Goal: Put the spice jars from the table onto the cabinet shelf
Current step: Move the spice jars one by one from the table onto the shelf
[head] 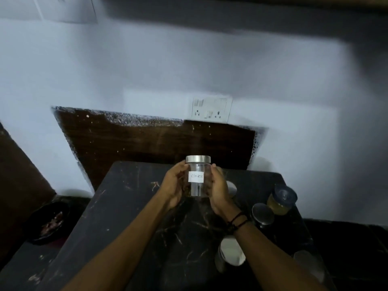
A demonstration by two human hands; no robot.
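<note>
left hand (175, 185), right hand (218, 190), both hands cupped inward, raised

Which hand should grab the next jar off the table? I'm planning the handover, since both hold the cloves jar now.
Probably the right hand: the remaining jars stand on the table's right side, beside that wrist. The left hand could keep the cloves jar.

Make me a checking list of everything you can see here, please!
Surface: dark marbled table, scratched.
Job's things: clear jar labelled cloves, silver lid, held upright above the table; other jars stand on the table's right side, one yellowish.
Clutter: dark bowl low on the left.
Grips: left hand and right hand both clasp the clear jar.
Cables: nothing seen.
Surroundings: pale wall, switch plate, brown board.
</note>
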